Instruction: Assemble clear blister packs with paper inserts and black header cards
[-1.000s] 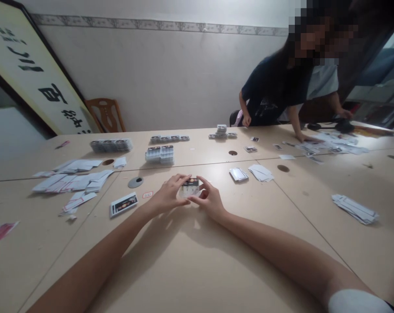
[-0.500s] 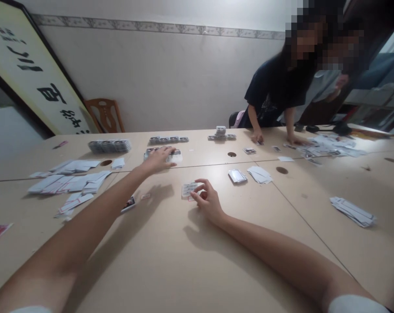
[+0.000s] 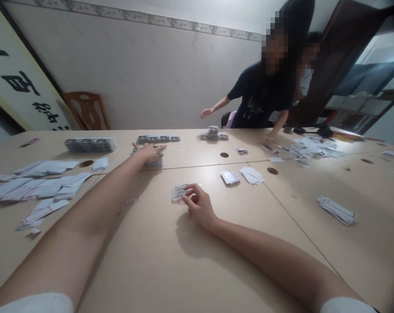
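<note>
My left hand reaches far across the pale table and lies flat, fingers spread, on top of a stacked block of cards. My right hand rests on the table nearer to me. Its thumb and forefinger pinch the edge of a small pile of cards that lies on the tabletop. A small red-edged label lies between my two arms.
Rows of stacked cards line the far side. Loose white cards spread at the left, smaller piles at the right. A person in a dark shirt leans over scattered cards; another person stands behind.
My left hand let go of the small pile, reached out to the far stack and now lies on it. My right hand stayed on the small pile. The view has swung slightly left.
</note>
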Demonstrator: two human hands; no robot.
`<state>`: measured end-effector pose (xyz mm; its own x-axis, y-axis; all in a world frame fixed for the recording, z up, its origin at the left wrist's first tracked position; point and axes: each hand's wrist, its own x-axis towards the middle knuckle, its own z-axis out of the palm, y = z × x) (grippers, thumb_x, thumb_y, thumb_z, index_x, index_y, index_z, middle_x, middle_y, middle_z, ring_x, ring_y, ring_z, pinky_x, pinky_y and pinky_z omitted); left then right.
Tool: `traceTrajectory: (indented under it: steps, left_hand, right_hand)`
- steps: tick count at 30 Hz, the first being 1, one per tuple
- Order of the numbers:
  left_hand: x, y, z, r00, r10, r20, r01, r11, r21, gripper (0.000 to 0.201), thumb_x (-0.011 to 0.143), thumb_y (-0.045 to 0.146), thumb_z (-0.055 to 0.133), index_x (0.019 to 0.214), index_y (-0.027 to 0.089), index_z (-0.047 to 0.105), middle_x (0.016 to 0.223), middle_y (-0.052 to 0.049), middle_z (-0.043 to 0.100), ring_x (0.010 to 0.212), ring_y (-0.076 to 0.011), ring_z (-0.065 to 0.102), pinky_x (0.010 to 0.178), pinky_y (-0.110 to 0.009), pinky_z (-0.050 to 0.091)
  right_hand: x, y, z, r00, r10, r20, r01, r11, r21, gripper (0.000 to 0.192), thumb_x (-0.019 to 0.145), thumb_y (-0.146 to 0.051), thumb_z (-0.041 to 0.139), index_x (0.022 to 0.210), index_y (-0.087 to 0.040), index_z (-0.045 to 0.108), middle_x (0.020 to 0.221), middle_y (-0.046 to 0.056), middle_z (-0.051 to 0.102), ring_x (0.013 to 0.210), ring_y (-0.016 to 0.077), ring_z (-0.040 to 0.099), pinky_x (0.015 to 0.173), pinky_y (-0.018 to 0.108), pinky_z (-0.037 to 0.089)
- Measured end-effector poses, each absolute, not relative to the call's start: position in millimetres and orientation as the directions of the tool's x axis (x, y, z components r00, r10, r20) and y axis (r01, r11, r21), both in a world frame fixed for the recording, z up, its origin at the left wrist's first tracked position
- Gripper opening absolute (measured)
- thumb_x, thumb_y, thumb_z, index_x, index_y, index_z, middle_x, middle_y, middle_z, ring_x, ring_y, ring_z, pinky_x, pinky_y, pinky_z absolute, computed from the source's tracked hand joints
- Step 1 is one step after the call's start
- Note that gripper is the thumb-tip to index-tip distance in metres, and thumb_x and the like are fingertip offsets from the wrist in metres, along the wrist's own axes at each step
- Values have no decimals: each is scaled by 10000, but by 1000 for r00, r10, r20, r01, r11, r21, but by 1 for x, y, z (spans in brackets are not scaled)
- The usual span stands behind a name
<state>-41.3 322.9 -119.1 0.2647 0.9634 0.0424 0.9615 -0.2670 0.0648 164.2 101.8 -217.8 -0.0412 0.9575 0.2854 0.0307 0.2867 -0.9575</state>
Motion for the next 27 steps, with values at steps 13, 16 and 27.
traceTrajectory:
  steps: [13, 16, 27]
  left_hand:
    - [-52, 334, -121, 307, 951, 28, 947, -309, 90, 844, 779, 508, 806, 1425, 73, 479, 1442, -242, 518, 1340, -462, 380, 1060, -812, 51]
    - [-58, 341, -122, 312, 950, 7, 947, -311, 77, 795, 788, 506, 798, 1425, 133, 503, 1402, -233, 550, 1285, -471, 454, 1046, -823, 87]
    - [-63, 344, -123, 286, 952, 106, 935, -302, 188, 803, 578, 372, 957, 1314, 346, 638, 1379, -152, 605, 1311, -479, 480, 1051, -834, 86]
  right_hand:
    - [163, 102, -215, -53, 958, 281, 37, 283, -958, 157, 813, -310, 618, 934, -216, 583, 717, -29, 610, 471, 94, 465, 448, 227, 356]
    - [163, 102, -215, -53, 959, 280, 44, 282, -958, 139, 812, -305, 615, 914, -214, 588, 699, -33, 608, 473, 92, 460, 452, 222, 348]
    - [163, 102, -215, -58, 961, 271, 61, 274, -960, 129, 819, -308, 591, 905, -212, 586, 679, -29, 611, 459, 98, 460, 452, 230, 331]
